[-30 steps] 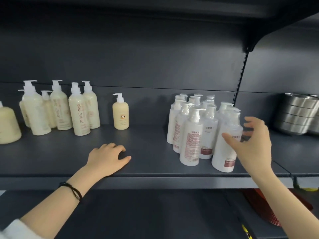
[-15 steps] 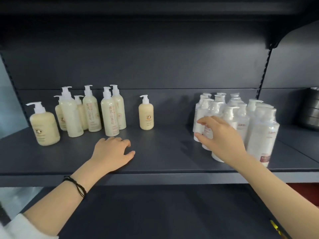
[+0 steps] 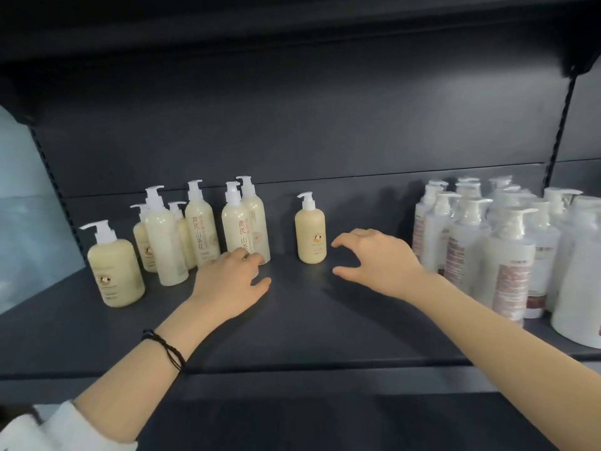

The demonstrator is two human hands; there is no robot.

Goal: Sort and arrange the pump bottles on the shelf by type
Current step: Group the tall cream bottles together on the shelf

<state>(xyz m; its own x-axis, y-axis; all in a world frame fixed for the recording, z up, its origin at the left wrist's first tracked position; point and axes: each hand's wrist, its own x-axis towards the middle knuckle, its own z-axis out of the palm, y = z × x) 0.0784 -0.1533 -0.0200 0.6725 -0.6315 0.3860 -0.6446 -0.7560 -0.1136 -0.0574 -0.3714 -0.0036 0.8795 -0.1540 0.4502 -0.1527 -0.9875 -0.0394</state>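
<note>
Pump bottles (image 3: pixel 468 242) stood on the shelf (image 3: pixel 292 336) in two camps, with the lone small cream bottle (image 3: pixel 310 236) between them. The white bottles (image 3: pixel 510 262) were packed well to its right, the tall cream bottles (image 3: pixel 201 229) stood near on its left, and a squat cream bottle (image 3: pixel 115 271) sat further left again, towards the front. What had changed within the last second was the right hand (image 3: pixel 377 262). It had left the white bottles, where its fingers had been at the front one, and swung across to arrive just to the right of the lone small cream bottle, close but not yet touching. It held nothing; fingers and thumb were spread in a wide curve facing that bottle (the shape of a hand about to close round something). The left hand (image 3: pixel 227 284), which had lain nearer the shelf's front edge, had slid deeper in. It rested to the left of the lone small cream bottle, at the foot of the tall cream bottles, fingers relaxed and thumb out, gripping nothing; whether its fingertips touched the nearest one I could not tell. By my reading, the white group was done with for now and the stray small bottle was next, likely to join its own kind on the left.
</note>
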